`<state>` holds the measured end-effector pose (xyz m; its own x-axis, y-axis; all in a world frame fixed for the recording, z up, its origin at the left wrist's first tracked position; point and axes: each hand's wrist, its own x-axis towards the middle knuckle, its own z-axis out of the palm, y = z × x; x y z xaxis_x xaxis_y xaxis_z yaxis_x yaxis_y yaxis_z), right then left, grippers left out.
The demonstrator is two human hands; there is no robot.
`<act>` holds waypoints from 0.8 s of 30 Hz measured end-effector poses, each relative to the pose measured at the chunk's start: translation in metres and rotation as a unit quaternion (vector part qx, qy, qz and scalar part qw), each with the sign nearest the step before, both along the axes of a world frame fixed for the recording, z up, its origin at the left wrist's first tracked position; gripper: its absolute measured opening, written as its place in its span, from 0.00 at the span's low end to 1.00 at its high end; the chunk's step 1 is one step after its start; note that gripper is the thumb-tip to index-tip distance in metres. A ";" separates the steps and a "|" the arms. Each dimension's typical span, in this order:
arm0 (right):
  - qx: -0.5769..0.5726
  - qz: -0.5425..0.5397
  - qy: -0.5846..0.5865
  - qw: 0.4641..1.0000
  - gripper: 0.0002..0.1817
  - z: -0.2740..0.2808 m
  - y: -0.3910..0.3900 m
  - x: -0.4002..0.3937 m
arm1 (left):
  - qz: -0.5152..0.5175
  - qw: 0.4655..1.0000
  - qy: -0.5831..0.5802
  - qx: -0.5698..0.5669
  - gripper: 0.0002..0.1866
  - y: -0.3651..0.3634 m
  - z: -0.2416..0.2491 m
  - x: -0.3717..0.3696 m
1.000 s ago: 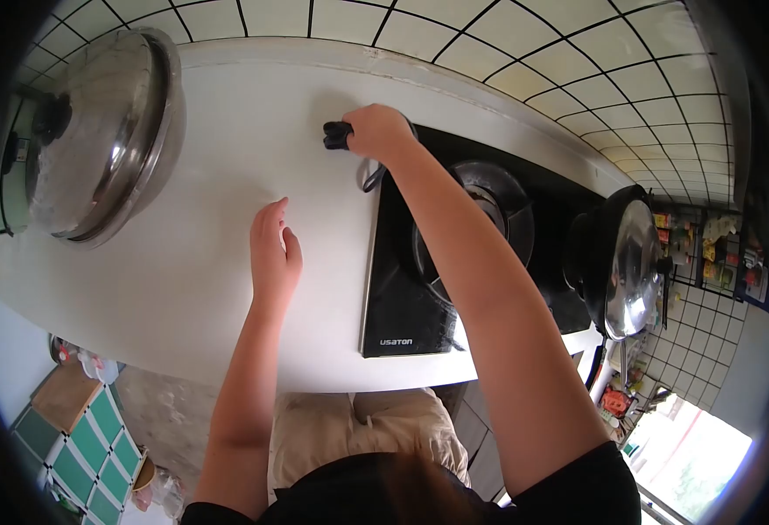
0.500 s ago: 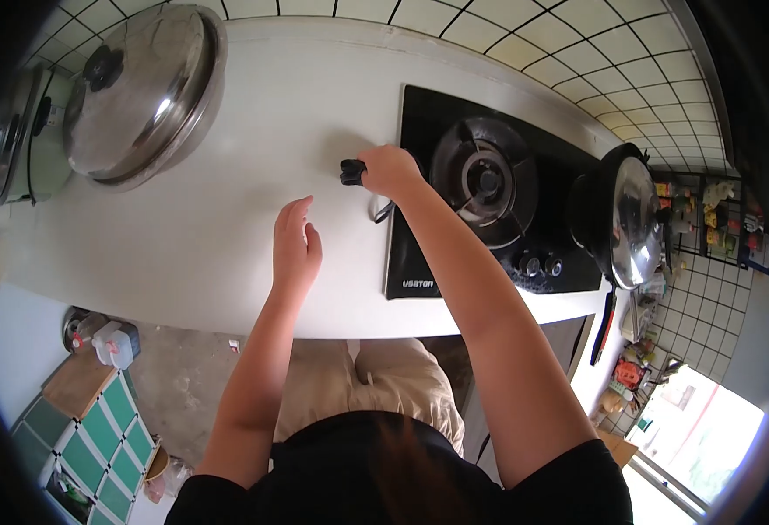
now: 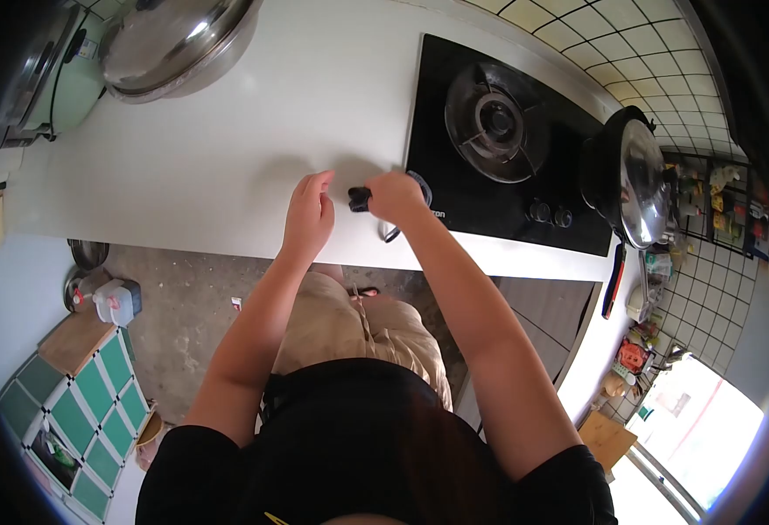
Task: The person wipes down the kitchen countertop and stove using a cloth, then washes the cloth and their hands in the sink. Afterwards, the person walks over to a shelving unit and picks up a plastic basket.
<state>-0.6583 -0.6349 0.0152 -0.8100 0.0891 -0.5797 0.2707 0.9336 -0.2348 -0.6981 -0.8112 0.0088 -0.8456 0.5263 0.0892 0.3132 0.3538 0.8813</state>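
My right hand is closed around a black coiled cord, above the counter by the stove's front left corner. A thick black end sticks out on the left of the fist, and a thin loop hangs below it. The fingers hide most of the cord. To the left, my left hand hovers with its fingers extended and thumb apart, holding nothing. A gap separates it from the cord. The black gas stove lies just right of my right hand.
A lidded steel pan and a pale green pot stand on the white counter at the left. A glass-lidded wok sits on the stove's right side. Below left is a green-fronted cabinet on the floor.
The view has tilted down, so the counter and stove appear higher. My hands have come closer together and nearer the counter's front edge. The cord stays in my right hand.
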 end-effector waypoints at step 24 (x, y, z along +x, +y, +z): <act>-0.497 -0.627 0.366 0.475 0.14 0.051 0.024 0.400 | -0.186 0.981 -0.028 0.045 0.14 -0.007 0.033 0.221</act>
